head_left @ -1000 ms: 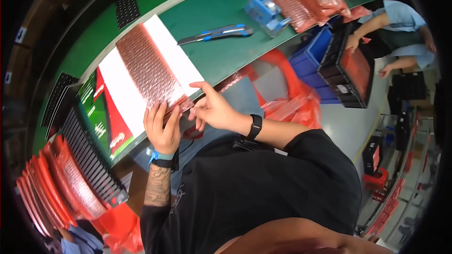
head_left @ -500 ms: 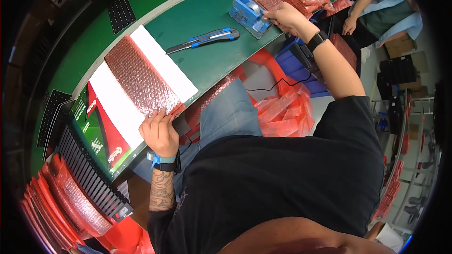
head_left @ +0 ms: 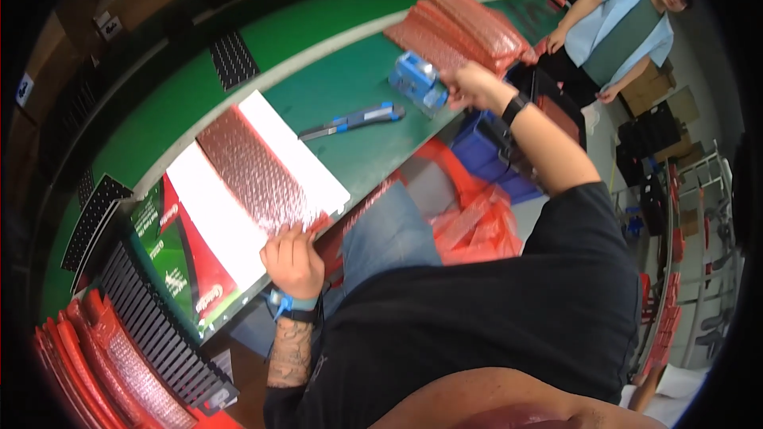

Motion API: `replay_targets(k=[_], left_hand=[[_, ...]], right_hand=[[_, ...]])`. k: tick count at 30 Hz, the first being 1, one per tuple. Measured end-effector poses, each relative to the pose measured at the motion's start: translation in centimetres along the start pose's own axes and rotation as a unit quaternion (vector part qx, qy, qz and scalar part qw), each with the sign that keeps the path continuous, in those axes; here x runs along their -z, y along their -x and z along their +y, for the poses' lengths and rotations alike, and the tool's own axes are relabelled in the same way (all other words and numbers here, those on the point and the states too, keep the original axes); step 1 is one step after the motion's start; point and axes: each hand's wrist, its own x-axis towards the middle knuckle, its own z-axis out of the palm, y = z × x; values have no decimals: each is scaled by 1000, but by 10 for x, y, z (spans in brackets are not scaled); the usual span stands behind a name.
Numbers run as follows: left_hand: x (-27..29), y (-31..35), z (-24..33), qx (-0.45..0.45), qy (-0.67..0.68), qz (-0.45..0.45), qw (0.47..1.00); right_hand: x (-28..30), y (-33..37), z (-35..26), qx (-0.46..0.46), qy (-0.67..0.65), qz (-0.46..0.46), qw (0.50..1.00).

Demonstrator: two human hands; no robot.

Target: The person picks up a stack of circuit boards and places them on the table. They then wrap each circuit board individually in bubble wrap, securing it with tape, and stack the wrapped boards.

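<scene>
A pink bubble-wrap pouch (head_left: 254, 167) lies across a white sheet (head_left: 298, 151) on the green bench. My left hand (head_left: 294, 262) is closed over the pouch's near end at the bench edge, fingers curled on it. Farther right, my right hand (head_left: 477, 86) is at the end of a blue tape dispenser (head_left: 417, 79) with a roll in it. Its fingers are drawn together in a pinch; what is between them is blurred and too small to make out. A blue and black utility knife (head_left: 354, 121) lies between the sheet and the dispenser.
More pink bubble-wrap pouches (head_left: 469, 28) are piled beyond the dispenser. A black slotted rack (head_left: 159, 310) and red pouches (head_left: 119, 357) stand at lower left. Blue bins (head_left: 493, 151) and loose pink wrap (head_left: 481, 226) are below the bench. Another person (head_left: 628, 32) stands at far right.
The view has shifted, so the bench items sit lower in it. My left hand stays on the pouch's end and my right hand stays by the dispenser. The other person is more upright.
</scene>
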Motion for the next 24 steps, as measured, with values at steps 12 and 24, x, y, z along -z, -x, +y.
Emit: replay_targets(k=[12,24], left_hand=[[-7,2,-4,-8,-14,13,1000],[-5,0,1,-1,-24,-7,1000]], right_hand=[[-3,13,24,60,32,97,993],[-23,11,38,110,-159,76,978]])
